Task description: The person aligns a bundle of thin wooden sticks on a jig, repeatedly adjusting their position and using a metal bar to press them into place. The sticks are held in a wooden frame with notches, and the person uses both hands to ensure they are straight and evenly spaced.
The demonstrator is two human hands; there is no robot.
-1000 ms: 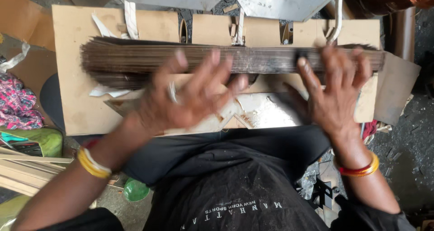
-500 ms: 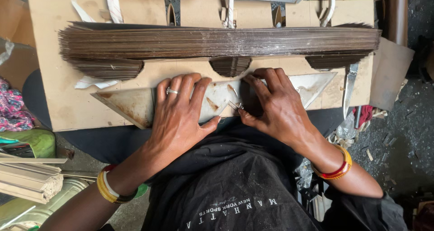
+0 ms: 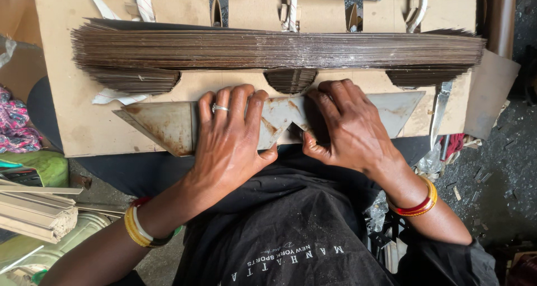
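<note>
Head view: both hands have come down off the stack of thin brown card sheets (image 3: pixel 274 50) and now press flat on a rusty metal template (image 3: pixel 168 124), a long plate with pointed ends and a notch in its near edge. The left hand (image 3: pixel 229 135) lies spread, palm down, fingers extended over the plate's middle, gripping nothing. The right hand (image 3: pixel 347 124) is beside it, fingers slightly curled over the notch, thumb hooked under the near edge. The stack lies just beyond the fingertips, across the cardboard board (image 3: pixel 72 124). A second ago the hands were splayed on the stack itself and the template was barely exposed; half a second ago they already rested on the plate, closer together. So squaring the stack looks finished and work has moved to positioning the template
</note>
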